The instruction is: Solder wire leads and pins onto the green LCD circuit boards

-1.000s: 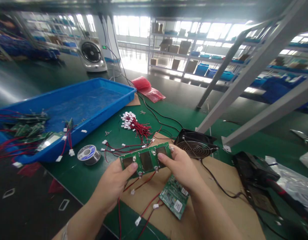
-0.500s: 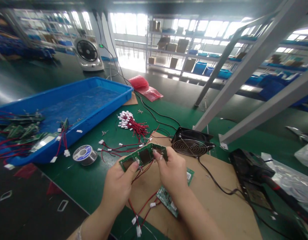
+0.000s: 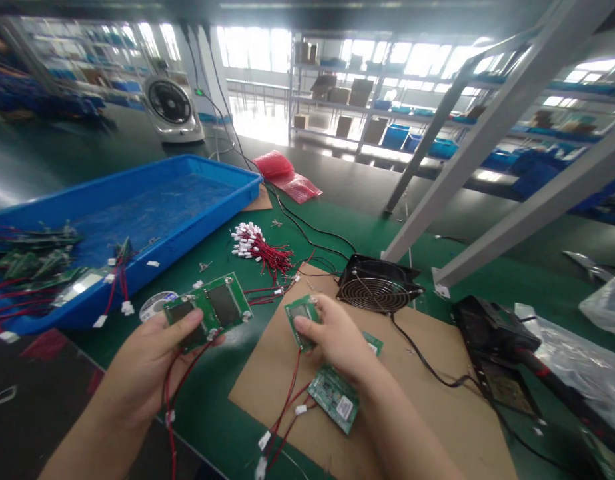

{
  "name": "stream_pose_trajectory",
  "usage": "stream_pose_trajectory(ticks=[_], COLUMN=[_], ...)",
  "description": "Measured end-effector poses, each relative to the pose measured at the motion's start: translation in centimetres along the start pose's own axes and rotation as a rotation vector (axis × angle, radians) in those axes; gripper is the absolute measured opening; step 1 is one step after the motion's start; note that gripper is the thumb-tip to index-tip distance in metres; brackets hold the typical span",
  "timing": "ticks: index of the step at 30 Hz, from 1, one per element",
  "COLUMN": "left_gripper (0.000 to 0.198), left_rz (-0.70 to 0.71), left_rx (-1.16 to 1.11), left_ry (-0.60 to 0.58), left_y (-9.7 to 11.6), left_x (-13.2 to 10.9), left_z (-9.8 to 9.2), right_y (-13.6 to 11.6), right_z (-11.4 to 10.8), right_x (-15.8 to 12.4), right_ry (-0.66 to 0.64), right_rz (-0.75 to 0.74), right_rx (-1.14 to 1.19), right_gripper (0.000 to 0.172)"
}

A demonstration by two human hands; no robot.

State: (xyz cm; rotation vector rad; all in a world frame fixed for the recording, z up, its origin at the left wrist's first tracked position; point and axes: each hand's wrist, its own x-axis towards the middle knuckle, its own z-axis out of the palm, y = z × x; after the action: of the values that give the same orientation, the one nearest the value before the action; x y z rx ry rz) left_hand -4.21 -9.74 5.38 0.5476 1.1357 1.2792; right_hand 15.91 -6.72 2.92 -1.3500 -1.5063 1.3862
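My left hand (image 3: 160, 353) is closed on a green circuit board (image 3: 222, 303) with dark square windows; red and black wires trail from it. Between the fingers and thumb of my right hand (image 3: 337, 337) is a smaller green circuit board (image 3: 298, 312), also with wires hanging down. A gap separates the two boards. Beneath my right hand, another circuit board (image 3: 334, 399) with a white label lies on the brown cardboard (image 3: 417, 387). White connectors (image 3: 264, 440) on red and black wires rest near the cardboard's front left edge.
A blue tray (image 3: 187, 237) holding wired boards (image 3: 42, 257) stands at the left. Behind the cardboard are a bundle of connector wires (image 3: 262, 250) and a black fan (image 3: 380, 283). A solder spool (image 3: 156, 303) sits partly behind my left hand. Grey metal struts (image 3: 467, 160) slant across the right.
The joined board held by both hands has come apart into two pieces. My left hand has moved left with the larger piece, while my right hand keeps the smaller one.
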Motion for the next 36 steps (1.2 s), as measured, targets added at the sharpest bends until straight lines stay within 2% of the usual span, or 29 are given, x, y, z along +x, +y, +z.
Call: stream_pose_trajectory(ticks=[3,7,10,12,13,15,17,19,22,24,27,29,31,32,34,36], left_gripper=[0.039,0.027,0.027,0.028,0.028,0.026,0.025,0.022,0.017,0.016,0.023,0.028,0.029,0.029,0.029,0.036], left_rz=[-0.005,-0.079,-0.097,-0.045,0.000,0.093,0.156,0.216,0.331,0.357,0.242,0.128,0.025,-0.008,-0.025,0.007], left_rx=[0.054,0.082,0.110,0.124,0.129,0.137,0.152,0.214,0.436,0.551,0.494,0.404,0.339,0.310,0.293,0.385], left_ry=[0.015,-0.072,-0.235,-0.329,-0.341,-0.307,-0.260,-0.190,-0.019,0.010,-0.174,-0.286,-0.290,-0.260,-0.195,-0.148], left_y=[-0.2,-1.0,-1.4,-1.8,-2.0,-2.7,-3.5,-4.1,-4.1,-3.6,-2.3,-1.3,-0.3,0.1,0.5,0.1], left_x=[0.0,-0.6,-1.0,-1.1,-1.2,-1.2,-1.2,-1.3,-1.4,-1.7,-2.2,-2.7,-3.1,-3.1,-2.6,-1.4], left_z=[-0.1,1.0,2.3,3.2,3.6,4.4,4.9,5.3,5.6,5.6,4.6,3.5,2.3,1.8,0.8,0.2], right_y=[0.7,-0.3,-1.8,-2.6,-2.8,-3.0,-2.9,-2.7,-2.7,-3.0,-3.9,-4.4,-4.4,-4.2,-3.4,-2.3], right_z=[0.6,0.7,0.5,0.5,0.6,0.8,0.9,1.2,1.5,1.6,1.4,1.4,1.3,1.2,0.9,0.6], right_x=[0.1,-0.5,-1.1,-1.4,-1.6,-1.9,-2.2,-2.6,-3.0,-3.2,-3.6,-3.8,-3.9,-3.8,-3.1,-2.2], right_ry=[0.036,0.051,-0.065,-0.103,-0.081,0.014,0.107,0.171,0.255,0.271,0.210,0.069,-0.063,-0.081,-0.018,0.029], right_rz=[0.003,-0.062,-0.143,-0.210,-0.236,-0.263,-0.267,-0.279,-0.313,-0.340,-0.323,-0.236,-0.154,-0.141,-0.136,-0.099], right_rx=[-0.138,-0.183,-0.082,-0.001,0.024,0.028,-0.009,-0.065,-0.149,-0.183,-0.106,0.125,0.414,0.507,0.433,0.146], right_gripper=[0.029,0.026,0.034,0.028,0.022,0.009,0.004,0.003,0.008,0.013,0.007,0.006,0.013,0.016,0.023,0.031])
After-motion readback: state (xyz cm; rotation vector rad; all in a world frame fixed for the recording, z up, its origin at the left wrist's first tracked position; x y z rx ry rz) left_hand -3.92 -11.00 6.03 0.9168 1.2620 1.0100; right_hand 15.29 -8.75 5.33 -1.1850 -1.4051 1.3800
